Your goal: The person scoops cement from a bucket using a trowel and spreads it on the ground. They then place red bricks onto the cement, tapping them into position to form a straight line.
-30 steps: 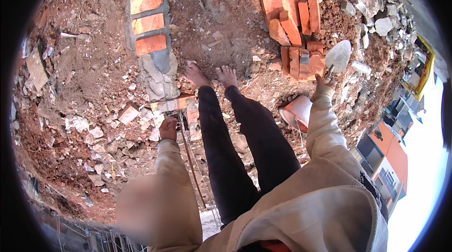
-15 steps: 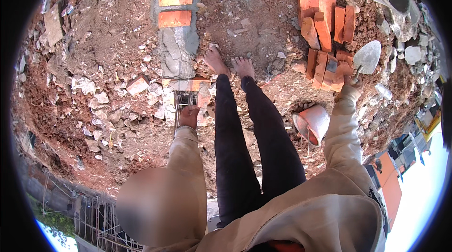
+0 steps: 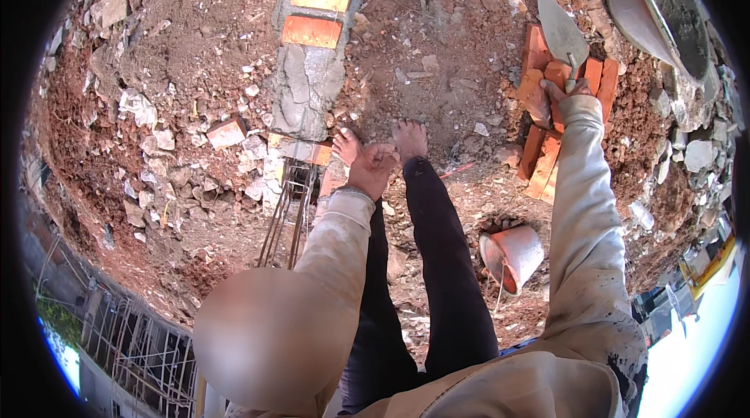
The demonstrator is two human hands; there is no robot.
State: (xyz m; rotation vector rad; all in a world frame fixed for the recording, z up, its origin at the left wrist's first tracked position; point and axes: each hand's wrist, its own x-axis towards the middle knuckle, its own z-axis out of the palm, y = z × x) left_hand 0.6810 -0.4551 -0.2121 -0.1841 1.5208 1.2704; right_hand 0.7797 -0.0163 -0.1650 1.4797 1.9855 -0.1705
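My right hand grips the handle of a trowel, whose pointed grey blade is turned away from me. It lies over a pile of orange bricks, with the thumb at one brick's edge. My left hand is raised near my feet, fingers curled in; what they hold, if anything, cannot be made out. To its left, steel reinforcing bars rise beside a brick edge. Beyond them runs a bed of grey mortar, with several bricks laid across it in a row.
A whitish bucket lies tilted on the ground between my leg and right arm. At the far right stands a large basin with grey mortar. A loose brick and rubble lie left of the bars. My bare feet are on the soil.
My right hand has moved away from me with the trowel, from the near bricks onto the farther ones. My left hand has left the steel bars and moved right, towards my feet.
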